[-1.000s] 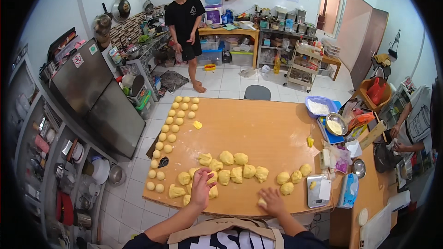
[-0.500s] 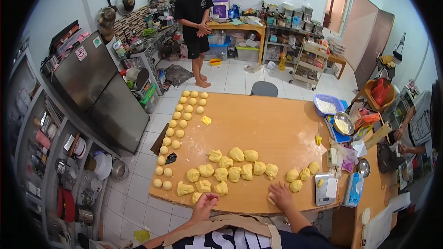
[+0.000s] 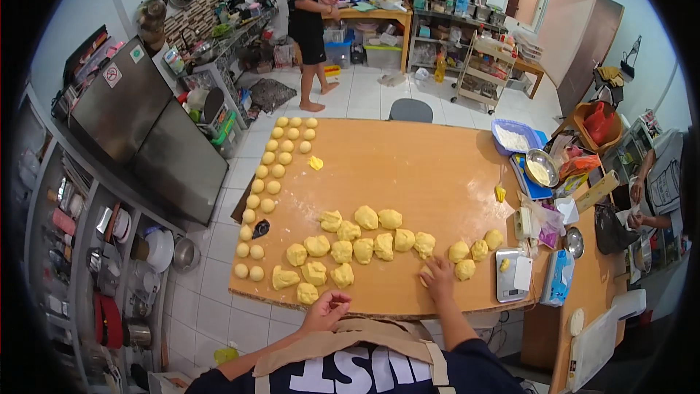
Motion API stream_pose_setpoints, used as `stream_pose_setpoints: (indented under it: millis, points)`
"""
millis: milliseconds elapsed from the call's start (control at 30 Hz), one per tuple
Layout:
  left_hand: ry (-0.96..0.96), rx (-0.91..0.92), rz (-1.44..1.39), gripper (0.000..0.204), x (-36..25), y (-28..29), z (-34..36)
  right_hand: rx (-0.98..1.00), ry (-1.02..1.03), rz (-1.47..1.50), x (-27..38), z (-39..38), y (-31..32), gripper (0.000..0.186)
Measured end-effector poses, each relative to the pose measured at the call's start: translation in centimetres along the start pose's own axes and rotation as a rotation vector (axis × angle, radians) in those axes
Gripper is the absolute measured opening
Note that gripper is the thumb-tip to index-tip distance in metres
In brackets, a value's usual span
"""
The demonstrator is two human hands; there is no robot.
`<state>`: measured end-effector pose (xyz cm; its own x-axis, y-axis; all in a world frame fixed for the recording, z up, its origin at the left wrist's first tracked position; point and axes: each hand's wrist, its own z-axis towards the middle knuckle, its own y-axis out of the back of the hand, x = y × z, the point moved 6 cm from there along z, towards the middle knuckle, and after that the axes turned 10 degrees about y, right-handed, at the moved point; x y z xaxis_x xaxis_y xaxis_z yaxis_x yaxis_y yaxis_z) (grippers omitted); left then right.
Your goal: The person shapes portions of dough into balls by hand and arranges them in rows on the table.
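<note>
right hand [image 3: 440,276]: flat, pressing pale yellow dough lump [image 3: 425,273] on wooden surface [image 3: 408,175] | left hand [image 3: 326,311]: loosely curled, empty, lower centre

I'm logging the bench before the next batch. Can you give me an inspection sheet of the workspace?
Surface: wooden table, floured in patches.
Job's things: rough dough lumps mid-table; round dough balls in rows along the left edge.
Clutter: scale, metal bowl, blue tray at right.
Hands: right hand on a dough piece; left hand curled at the near edge.
Cables: nothing seen.
Surroundings: tiled floor, shelves, one person standing at the back.
</note>
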<state>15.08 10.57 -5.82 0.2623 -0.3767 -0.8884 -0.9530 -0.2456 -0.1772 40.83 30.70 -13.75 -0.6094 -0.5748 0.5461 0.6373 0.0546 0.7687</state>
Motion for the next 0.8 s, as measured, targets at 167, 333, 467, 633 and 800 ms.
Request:
stream_pose_setpoints:
  millis: [167,333,467,633,800]
  points:
    - [-0.067,0.025,0.279,0.026,-1.4,-1.3,-0.8,-0.069,0.097,-0.056,3.3,-3.2,-3.7,0.037]
    - [-0.143,0.008,0.286,0.026,-1.3,-0.3,-1.1,0.276,0.067,0.015,-2.0,-5.8,0.0,0.058]
    - [0.004,0.004,0.225,0.023,-0.9,-0.9,-1.7,-0.094,-0.159,-0.056,-0.3,-1.2,1.3,0.051]
    - [-0.158,0.046,0.384,0.023,-2.5,-2.0,-1.9,0.037,0.174,-0.16,3.4,-4.8,-6.2,0.049]
    - [-0.221,0.084,0.45,0.024,-2.9,-1.1,-2.0,0.167,0.021,0.137,-2.9,-7.9,-2.4,0.039]
